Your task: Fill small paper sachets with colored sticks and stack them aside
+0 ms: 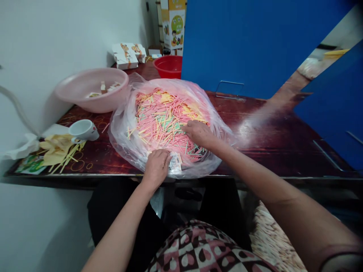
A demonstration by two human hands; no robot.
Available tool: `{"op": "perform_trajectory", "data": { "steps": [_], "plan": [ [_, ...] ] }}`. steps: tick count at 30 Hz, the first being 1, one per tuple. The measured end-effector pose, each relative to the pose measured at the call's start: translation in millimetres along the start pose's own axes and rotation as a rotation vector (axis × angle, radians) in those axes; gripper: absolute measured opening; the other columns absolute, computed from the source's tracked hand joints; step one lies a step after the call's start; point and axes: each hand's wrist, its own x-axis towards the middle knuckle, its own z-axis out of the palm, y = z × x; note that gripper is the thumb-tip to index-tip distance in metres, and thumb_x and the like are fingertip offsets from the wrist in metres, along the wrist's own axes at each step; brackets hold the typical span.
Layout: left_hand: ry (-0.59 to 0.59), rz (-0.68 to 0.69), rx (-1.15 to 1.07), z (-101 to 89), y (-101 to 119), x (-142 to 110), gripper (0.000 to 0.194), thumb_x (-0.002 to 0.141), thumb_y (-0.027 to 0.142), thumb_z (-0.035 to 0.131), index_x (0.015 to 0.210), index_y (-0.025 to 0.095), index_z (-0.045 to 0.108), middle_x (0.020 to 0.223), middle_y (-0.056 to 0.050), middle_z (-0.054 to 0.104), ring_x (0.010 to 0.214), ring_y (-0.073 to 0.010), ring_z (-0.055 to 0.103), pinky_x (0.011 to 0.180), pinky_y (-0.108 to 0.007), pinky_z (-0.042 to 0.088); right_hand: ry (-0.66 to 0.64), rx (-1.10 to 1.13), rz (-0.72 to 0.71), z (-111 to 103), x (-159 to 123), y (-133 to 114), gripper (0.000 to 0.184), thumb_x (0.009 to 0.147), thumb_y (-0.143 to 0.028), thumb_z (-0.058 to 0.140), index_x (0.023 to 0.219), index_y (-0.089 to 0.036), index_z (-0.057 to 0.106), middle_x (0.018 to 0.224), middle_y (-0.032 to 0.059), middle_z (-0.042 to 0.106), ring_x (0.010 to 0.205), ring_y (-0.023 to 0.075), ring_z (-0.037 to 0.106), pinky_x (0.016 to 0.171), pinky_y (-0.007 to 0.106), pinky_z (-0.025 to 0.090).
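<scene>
Near the front edge of the table (263, 151), a bag (120, 141) of clear film is lying wide at the mouth, and thin sticks (159, 128) are filling it, mostly pink, with yellow and green among them. The right hand (197, 132) is reaching into the sticks, its fingers bent and bunched; whether it is gripping any cannot be told. The left hand (156, 164) is resting at the bag's near rim with its fingers curled, just beside a packet (176, 162); whether it is pinching anything is hidden.

Dark red-brown wood is forming the table top, its gloss catching light at the right. A pale wall (42, 30) is rising at the left, blue panels (241, 37) are standing behind and to the right, and a shaggy mat (272, 241) is showing at lower right.

Two bowls are standing beyond the bag: a pink bowl (96, 105) at the left, holding small pieces (103, 87), and a red bowl (168, 71) at the back. One cup (83, 130) is sitting near a yellow sheet (58, 145) and a few stray sticks (68, 156). The sticks in the bag are defying any count.

White boxes (124, 56) at the back are bearing orange print. One tall carton (172, 22) is showing a green cartoon face, a small figure and fruit. Its lettering and the packet's are appearing too small to read.
</scene>
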Motion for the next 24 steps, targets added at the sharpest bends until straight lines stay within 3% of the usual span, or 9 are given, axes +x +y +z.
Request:
{"op": "perform_trajectory", "data": {
  "steps": [6,12,20,24],
  "plan": [
    [0.015,-0.007,0.007,2.2,-1,1,0.022,0.103,0.031,0.052,0.096,0.021,0.07,0.105,-0.009,0.076,0.104,-0.027,0.067,0.094,-0.042,0.05,-0.04,-0.011,-0.06,-3,13,-5,0.032,0.104,-0.015,0.043,0.111,-0.013,0.074,0.111,0.0158,0.071,0.1,0.0261,0.059,0.082,0.035,0.041],
    [0.048,-0.059,-0.069,4.1,-2,1,0.018,0.099,0.028,0.059,0.11,0.023,0.073,0.109,-0.008,0.078,0.103,-0.0271,0.068,0.092,-0.042,0.049,0.016,0.065,-0.013,3,19,0,0.027,0.103,-0.025,0.054,0.107,-0.012,0.077,0.109,0.0168,0.07,0.099,0.0266,0.059,0.083,0.036,0.042],
    [0.245,-0.159,-0.471,-1.9,3,6,0.015,0.091,0.031,0.066,0.088,0.025,0.079,0.097,-0.006,0.076,0.099,-0.0225,0.07,0.093,-0.037,0.053,0.19,0.11,0.071,22,17,6,0.024,0.101,-0.033,0.06,0.1,-0.016,0.077,0.104,0.0137,0.07,0.099,0.0286,0.055,0.083,0.039,0.039],
    [0.335,-0.279,-0.628,-6.9,9,16,0.012,0.083,0.033,0.073,0.079,0.024,0.08,0.093,-0.005,0.074,0.096,-0.0208,0.068,0.091,-0.034,0.053,0.277,0.21,0.103,24,17,7,0.019,0.1,-0.03,0.061,0.102,-0.018,0.077,0.128,0.014,0.069,0.116,0.031,0.056,0.096,0.044,0.041]
  ]
}}
